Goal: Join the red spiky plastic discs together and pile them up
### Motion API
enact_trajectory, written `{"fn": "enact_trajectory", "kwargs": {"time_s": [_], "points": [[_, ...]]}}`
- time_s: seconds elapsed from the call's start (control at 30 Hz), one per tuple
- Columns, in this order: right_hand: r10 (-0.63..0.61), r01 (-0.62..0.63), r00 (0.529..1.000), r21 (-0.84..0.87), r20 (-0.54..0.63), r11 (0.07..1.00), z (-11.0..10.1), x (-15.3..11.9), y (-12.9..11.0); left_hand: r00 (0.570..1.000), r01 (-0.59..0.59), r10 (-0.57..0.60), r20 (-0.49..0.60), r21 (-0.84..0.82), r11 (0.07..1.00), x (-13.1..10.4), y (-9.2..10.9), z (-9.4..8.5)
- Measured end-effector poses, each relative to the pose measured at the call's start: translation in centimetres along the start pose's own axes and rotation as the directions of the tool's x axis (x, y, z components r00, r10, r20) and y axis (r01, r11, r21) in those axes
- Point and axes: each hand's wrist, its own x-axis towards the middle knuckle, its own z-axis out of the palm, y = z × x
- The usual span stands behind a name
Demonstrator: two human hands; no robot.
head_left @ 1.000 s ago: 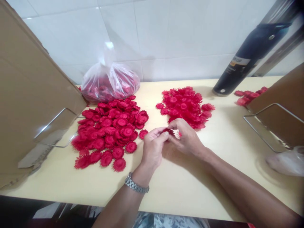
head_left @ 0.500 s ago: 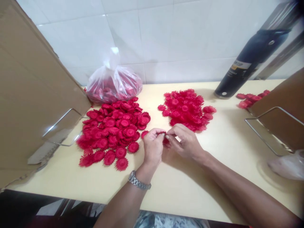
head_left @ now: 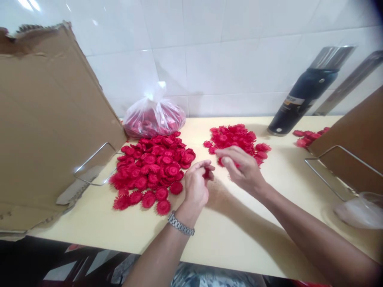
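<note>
My left hand (head_left: 196, 183), with a metal watch (head_left: 180, 224) on its wrist, has its fingers curled around a red fringed paper flower (head_left: 206, 173), mostly hidden by the fingers. My right hand (head_left: 243, 165) is over the near edge of a heap of red flower pieces (head_left: 231, 135). Its index finger and thumb are apart, with red showing between and behind them; I see nothing gripped there. To the left of my left hand lies a larger, darker heap of layered round red flowers (head_left: 155, 159).
A tied clear bag (head_left: 155, 117) of red pieces stands behind the left heap. Cardboard (head_left: 56, 119) with a wire handle (head_left: 92, 159) rises at left, another box (head_left: 356, 135) at right. A dark bottle (head_left: 302, 99) stands near the tiled wall. A clear plastic container (head_left: 360, 211) sits at right.
My hands were together at the flower. Now my right hand has parted from it and moved up and right to the right heap, while my left keeps the flower. The view has shifted.
</note>
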Motion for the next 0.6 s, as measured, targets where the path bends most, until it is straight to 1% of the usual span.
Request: {"fn": "enact_trajectory", "kwargs": {"time_s": [0.03, 0.07, 0.1, 0.13, 0.17, 0.2, 0.27, 0.33, 0.37, 0.43, 0.47, 0.5, 0.53, 0.6], "points": [[0.100, -0.098, 0.993, 0.030, -0.057, 0.995, 0.4, 0.9, 0.2, 1.000, -0.009, 0.010, 0.029, -0.018, 1.000, -0.2, 0.0, 0.5], [0.184, -0.179, 0.979, 0.070, -0.082, 0.981, 1.1, 1.7, 0.4, 0.998, -0.017, 0.020, 0.062, -0.049, 0.999, -0.4, -0.1, 1.2], [0.264, -0.255, 0.962, 0.118, -0.068, 0.960, 1.9, 2.5, 0.6, 0.995, -0.016, 0.025, 0.096, -0.093, 0.996, -0.6, -0.1, 1.9], [0.331, -0.322, 0.943, 0.177, -0.025, 0.930, 2.8, 3.0, 0.7, 0.992, -0.011, 0.030, 0.122, -0.150, 0.989, -0.8, -0.1, 2.6], [0.381, -0.384, 0.922, 0.252, 0.062, 0.888, 3.6, 3.3, 0.7, 0.991, -0.011, 0.039, 0.129, -0.213, 0.977, -0.8, 0.0, 3.1], [0.427, -0.440, 0.897, 0.310, 0.111, 0.843, 4.3, 3.4, 0.4, 0.992, -0.016, 0.048, 0.115, -0.268, 0.963, -0.7, 0.1, 3.5], [0.472, -0.519, 0.855, 0.360, 0.215, 0.776, 5.3, 2.8, -0.9, 0.997, -0.035, 0.055, 0.053, -0.321, 0.947, -0.1, 0.8, 3.5], [0.481, -0.561, 0.827, 0.367, 0.292, 0.742, 5.5, 1.7, -2.9, 0.999, -0.047, 0.051, 0.007, -0.291, 0.955, 1.1, 1.6, 2.8], [0.468, -0.561, 0.826, 0.372, 0.315, 0.740, 5.5, 1.3, -3.9, 0.999, -0.041, 0.042, -0.003, -0.266, 0.963, 1.6, 1.9, 2.3], [0.407, -0.512, 0.855, 0.393, 0.322, 0.764, 5.1, 0.9, -5.3, 1.000, -0.028, 0.027, -0.007, -0.244, 0.969, 2.4, 2.2, 1.6], [0.397, -0.501, 0.861, 0.395, 0.317, 0.770, 4.8, 1.1, -5.5, 1.000, -0.024, 0.028, 0.015, -0.232, 0.972, 2.5, 2.1, 1.6], [0.416, -0.514, 0.854, 0.389, 0.312, 0.764, 4.6, 1.5, -5.4, 0.998, -0.028, 0.041, 0.054, -0.219, 0.975, 2.3, 1.8, 1.7], [0.463, -0.553, 0.832, 0.383, 0.306, 0.739, 4.3, 2.1, -5.0, 0.993, -0.045, 0.067, 0.101, -0.208, 0.977, 2.0, 1.5, 2.1], [0.571, -0.637, 0.770, 0.393, 0.284, 0.663, 3.8, 3.3, -3.9, 0.970, -0.096, 0.134, 0.205, -0.187, 0.978, 1.1, 0.6, 3.0]]}}
